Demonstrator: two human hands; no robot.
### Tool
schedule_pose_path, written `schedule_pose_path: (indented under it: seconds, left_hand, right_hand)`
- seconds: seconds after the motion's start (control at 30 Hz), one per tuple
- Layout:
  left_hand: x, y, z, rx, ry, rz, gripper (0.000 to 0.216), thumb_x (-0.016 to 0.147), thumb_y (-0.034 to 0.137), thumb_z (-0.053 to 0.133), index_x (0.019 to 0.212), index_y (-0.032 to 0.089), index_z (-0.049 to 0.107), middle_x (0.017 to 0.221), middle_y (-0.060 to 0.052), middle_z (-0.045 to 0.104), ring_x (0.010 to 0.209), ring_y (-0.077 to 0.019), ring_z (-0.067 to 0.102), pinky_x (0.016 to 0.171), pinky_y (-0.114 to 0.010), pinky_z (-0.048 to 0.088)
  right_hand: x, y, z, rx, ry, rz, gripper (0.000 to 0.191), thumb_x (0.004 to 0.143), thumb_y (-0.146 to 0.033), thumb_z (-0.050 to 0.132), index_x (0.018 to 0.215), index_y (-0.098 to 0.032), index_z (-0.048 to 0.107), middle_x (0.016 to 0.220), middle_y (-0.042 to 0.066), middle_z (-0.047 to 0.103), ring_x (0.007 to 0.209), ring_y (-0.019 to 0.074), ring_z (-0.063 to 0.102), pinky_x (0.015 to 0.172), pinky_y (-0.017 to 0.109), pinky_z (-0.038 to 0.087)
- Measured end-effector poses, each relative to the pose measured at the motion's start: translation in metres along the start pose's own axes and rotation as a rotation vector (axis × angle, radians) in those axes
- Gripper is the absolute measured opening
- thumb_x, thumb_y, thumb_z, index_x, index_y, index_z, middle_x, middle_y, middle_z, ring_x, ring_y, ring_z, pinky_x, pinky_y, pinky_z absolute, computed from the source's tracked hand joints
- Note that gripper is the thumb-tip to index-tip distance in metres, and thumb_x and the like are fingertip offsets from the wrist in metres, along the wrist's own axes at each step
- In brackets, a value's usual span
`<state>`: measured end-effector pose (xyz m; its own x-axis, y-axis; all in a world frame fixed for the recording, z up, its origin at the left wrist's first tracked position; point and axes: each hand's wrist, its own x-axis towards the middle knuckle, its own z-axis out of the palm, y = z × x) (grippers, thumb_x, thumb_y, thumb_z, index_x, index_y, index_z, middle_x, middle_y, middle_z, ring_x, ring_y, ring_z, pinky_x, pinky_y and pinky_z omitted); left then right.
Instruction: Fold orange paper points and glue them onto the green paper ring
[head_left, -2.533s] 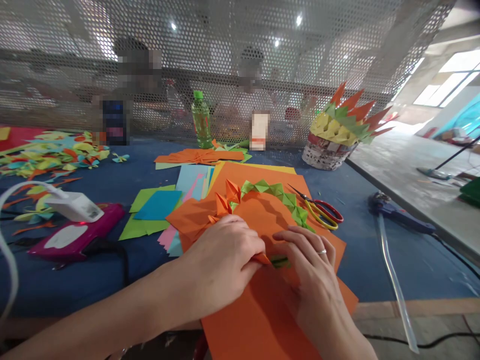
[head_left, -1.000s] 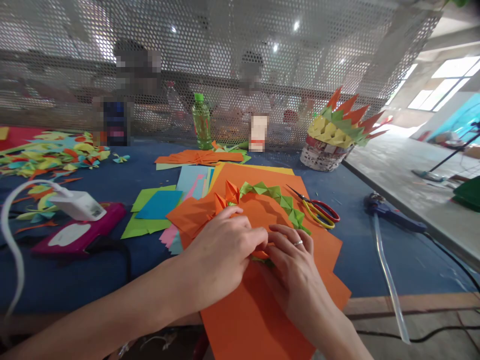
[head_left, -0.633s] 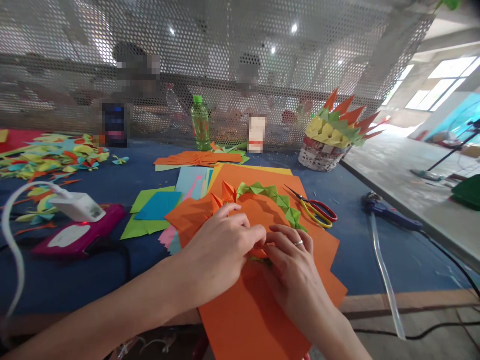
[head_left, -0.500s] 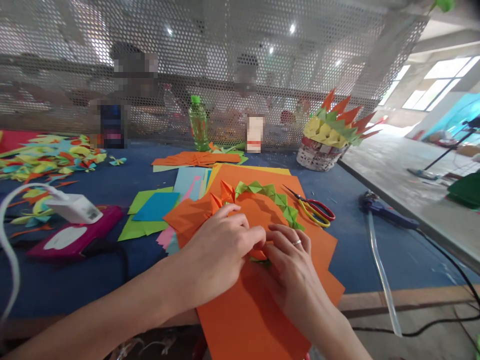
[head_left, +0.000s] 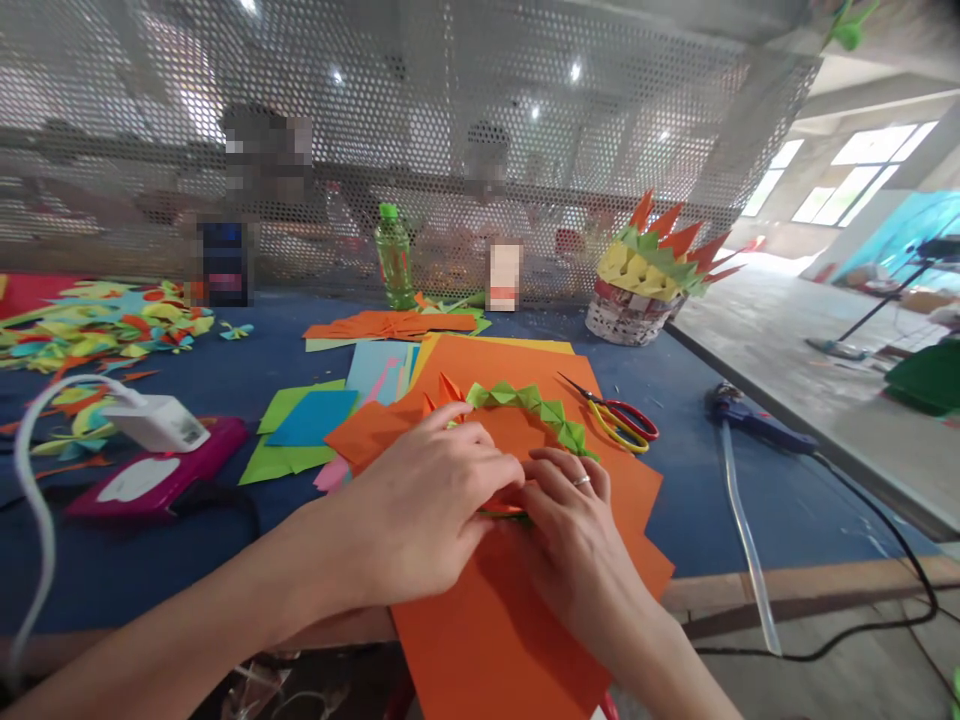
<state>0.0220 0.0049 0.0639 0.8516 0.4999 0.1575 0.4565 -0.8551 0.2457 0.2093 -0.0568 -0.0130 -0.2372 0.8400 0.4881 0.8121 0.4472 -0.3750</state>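
Observation:
A ring of folded green paper (head_left: 527, 398) with pointed orange folded pieces (head_left: 448, 388) at its left lies over large orange sheets (head_left: 495, 620). My left hand (head_left: 431, 490) is closed on the near left part of this folded paper ring, its fingertips pressing beside an orange piece. Against it, my right hand (head_left: 574, 530), with a ring on one finger, has its fingers curled round the near right part. Both hands hide most of the near side of the ring. To the right, red-and-yellow-handled scissors (head_left: 622, 420) lie partly on the orange sheets.
A glue gun (head_left: 757, 420) with a clear glue stick lies at right. Behind stand a green bottle (head_left: 394, 260) and a folded-paper basket (head_left: 637, 275) by a perforated screen. A magenta power strip (head_left: 165, 475), blue and green paper (head_left: 311, 418) and paper scraps (head_left: 97, 325) occupy the left.
The view has shifted slightly. My fingers have moved a little closer together on the near side of the ring, and the paper there has tilted.

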Motion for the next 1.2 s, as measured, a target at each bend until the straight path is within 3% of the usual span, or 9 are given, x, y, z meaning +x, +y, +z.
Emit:
schedule_pose_path:
  seconds: [0.1, 0.17, 0.3, 0.47, 0.63, 0.7, 0.8, 1.03, 1.2]
  left_hand:
    - [-0.008, 0.004, -0.016, -0.040, 0.080, 0.038, 0.024, 0.088, 0.019, 0.073, 0.110, 0.028, 0.069, 0.110, 0.003, 0.074, 0.109, -0.0203, 0.066, 0.120, -0.045, 0.031]
    - [-0.016, 0.005, -0.026, -0.054, 0.198, 0.038, 0.020, 0.094, 0.021, 0.066, 0.113, 0.028, 0.069, 0.113, 0.003, 0.075, 0.109, -0.0185, 0.067, 0.114, -0.039, 0.039]
    - [-0.036, 0.001, -0.038, -0.068, 0.394, -0.045, 0.020, 0.098, 0.020, 0.054, 0.097, 0.025, 0.074, 0.103, 0.002, 0.077, 0.097, -0.0158, 0.071, 0.091, -0.029, 0.053]
    - [-0.063, -0.009, -0.029, -0.178, 0.464, -0.171, 0.016, 0.095, 0.026, 0.059, 0.085, 0.026, 0.072, 0.092, 0.004, 0.077, 0.087, -0.0139, 0.072, 0.081, -0.024, 0.054]
    - [-0.085, -0.011, -0.005, -0.250, 0.368, -0.405, 0.017, 0.093, 0.031, 0.058, 0.079, 0.023, 0.063, 0.084, 0.002, 0.071, 0.076, -0.0150, 0.067, 0.057, -0.022, 0.046]
    - [-0.090, -0.009, 0.002, -0.264, 0.311, -0.474, 0.016, 0.095, 0.034, 0.055, 0.085, 0.024, 0.063, 0.086, 0.002, 0.071, 0.076, -0.0156, 0.066, 0.049, -0.022, 0.039]
    - [-0.091, -0.006, 0.009, -0.279, 0.257, -0.476, 0.017, 0.096, 0.036, 0.054, 0.089, 0.023, 0.063, 0.088, 0.002, 0.070, 0.074, -0.0155, 0.063, 0.054, -0.023, 0.040]
    - [-0.086, -0.011, 0.027, -0.352, 0.317, -0.476, 0.017, 0.095, 0.038, 0.059, 0.093, 0.022, 0.062, 0.090, -0.001, 0.071, 0.085, -0.0191, 0.067, 0.080, -0.032, 0.052]
    - [-0.088, -0.019, 0.043, -0.542, 0.360, -0.550, 0.044, 0.093, 0.047, 0.063, 0.130, 0.025, 0.052, 0.139, -0.011, 0.060, 0.112, -0.0267, 0.065, 0.088, -0.040, 0.057]
  right_hand:
    - [0.000, -0.003, -0.003, -0.013, 0.008, 0.019, 0.014, 0.093, -0.022, 0.066, 0.107, -0.026, 0.066, 0.112, 0.002, 0.070, 0.122, 0.0240, 0.054, 0.107, 0.044, 0.028]
    - [-0.004, -0.005, -0.008, -0.025, 0.003, 0.018, 0.030, 0.090, -0.025, 0.072, 0.119, -0.030, 0.064, 0.121, 0.001, 0.068, 0.126, 0.0242, 0.051, 0.106, 0.043, 0.028]
    - [-0.019, -0.003, -0.023, -0.076, -0.003, 0.001, 0.054, 0.089, -0.035, 0.075, 0.138, -0.031, 0.052, 0.139, 0.003, 0.059, 0.135, 0.0248, 0.044, 0.109, 0.041, 0.028]
    - [-0.036, 0.014, -0.041, -0.142, 0.119, 0.016, 0.032, 0.097, -0.037, 0.064, 0.128, -0.031, 0.057, 0.129, 0.003, 0.063, 0.126, 0.0234, 0.050, 0.101, 0.040, 0.036]
    - [-0.036, 0.026, -0.052, -0.087, 0.189, 0.031, 0.010, 0.102, -0.028, 0.056, 0.106, -0.030, 0.064, 0.116, 0.002, 0.067, 0.114, 0.0209, 0.057, 0.093, 0.039, 0.042]
    - [-0.034, 0.024, -0.053, -0.056, 0.208, 0.051, 0.012, 0.103, -0.027, 0.053, 0.098, -0.029, 0.064, 0.112, 0.002, 0.067, 0.111, 0.0207, 0.058, 0.090, 0.038, 0.043]
    - [-0.030, 0.019, -0.049, -0.015, 0.198, 0.062, 0.014, 0.104, -0.026, 0.050, 0.100, -0.029, 0.063, 0.113, 0.002, 0.067, 0.112, 0.0200, 0.058, 0.092, 0.038, 0.043]
    - [-0.030, 0.021, -0.041, 0.053, 0.131, 0.169, 0.017, 0.102, -0.031, 0.051, 0.113, -0.033, 0.063, 0.125, 0.002, 0.065, 0.122, 0.0222, 0.056, 0.104, 0.043, 0.040]
    - [-0.026, 0.039, -0.037, 0.145, 0.168, 0.312, 0.029, 0.097, -0.045, 0.054, 0.121, -0.030, 0.061, 0.134, 0.007, 0.060, 0.124, 0.0257, 0.057, 0.105, 0.046, 0.044]
